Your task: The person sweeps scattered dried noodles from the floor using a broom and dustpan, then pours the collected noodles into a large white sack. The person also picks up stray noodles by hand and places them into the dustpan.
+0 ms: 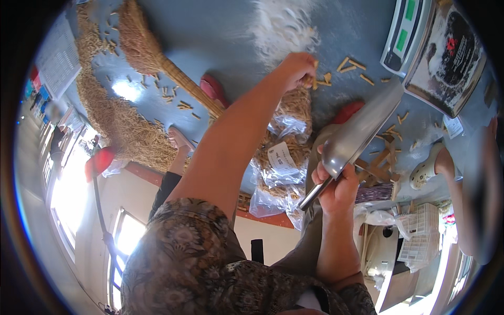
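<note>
Blue-grey flooring spread under everything, littered with short pale wooden pegs, and the person worked bent low over it. Their left hand was stretched far forward, fingers curled shut around a clump of the thin straw-coloured wooden sticks heaped at the mouth of a clear plastic bag, apparently gripping them so they would not spill. Their right hand was wrapped tight round the handle of a shiny metal scoop, its blade angled up towards the bag, seemingly held ready beside the heap. A white paper label lay on the bag just below the sticks. Beyond the left hand, scattered pegs lay beside a dusting of white powder. Farther right stood a grey weighing scale with green displays, touching a dark printed bag. To the far left a straw broom rested across the floor near a long bank of more sticks, as if swept there. Another person's bare arm showed at the right edge.
</note>
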Action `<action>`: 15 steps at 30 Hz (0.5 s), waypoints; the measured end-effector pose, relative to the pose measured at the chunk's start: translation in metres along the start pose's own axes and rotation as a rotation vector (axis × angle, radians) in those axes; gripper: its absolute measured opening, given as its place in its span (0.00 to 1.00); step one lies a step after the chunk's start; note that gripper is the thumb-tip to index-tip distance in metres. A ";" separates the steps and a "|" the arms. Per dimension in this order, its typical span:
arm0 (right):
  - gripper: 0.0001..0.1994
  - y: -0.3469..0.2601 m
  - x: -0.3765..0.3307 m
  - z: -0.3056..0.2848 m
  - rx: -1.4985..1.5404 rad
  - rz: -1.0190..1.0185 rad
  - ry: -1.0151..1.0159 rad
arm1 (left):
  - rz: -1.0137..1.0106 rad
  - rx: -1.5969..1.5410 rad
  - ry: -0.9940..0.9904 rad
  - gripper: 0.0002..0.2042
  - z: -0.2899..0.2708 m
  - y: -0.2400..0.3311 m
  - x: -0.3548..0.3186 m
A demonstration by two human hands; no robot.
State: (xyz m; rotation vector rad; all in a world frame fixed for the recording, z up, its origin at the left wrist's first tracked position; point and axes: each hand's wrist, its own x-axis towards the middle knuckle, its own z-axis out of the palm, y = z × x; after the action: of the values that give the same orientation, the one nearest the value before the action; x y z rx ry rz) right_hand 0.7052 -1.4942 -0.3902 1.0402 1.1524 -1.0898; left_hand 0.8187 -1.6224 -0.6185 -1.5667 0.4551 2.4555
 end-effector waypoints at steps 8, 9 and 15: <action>0.15 0.015 0.007 -0.005 0.060 0.016 -0.031 | 0.212 -0.176 0.140 0.08 -0.111 0.076 -0.165; 0.15 0.020 0.002 -0.001 0.053 0.006 -0.029 | 0.210 -0.181 0.082 0.07 -0.123 0.095 -0.186; 0.07 0.023 -0.004 0.035 -0.011 -0.009 -0.091 | 0.502 0.291 0.284 0.04 -0.200 0.228 -0.306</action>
State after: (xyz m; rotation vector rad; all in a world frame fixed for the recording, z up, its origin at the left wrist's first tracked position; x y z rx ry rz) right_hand 0.7335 -1.5242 -0.3806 0.9674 1.0901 -1.1257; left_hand 1.0438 -1.9060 -0.3850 -1.8465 1.3325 2.3315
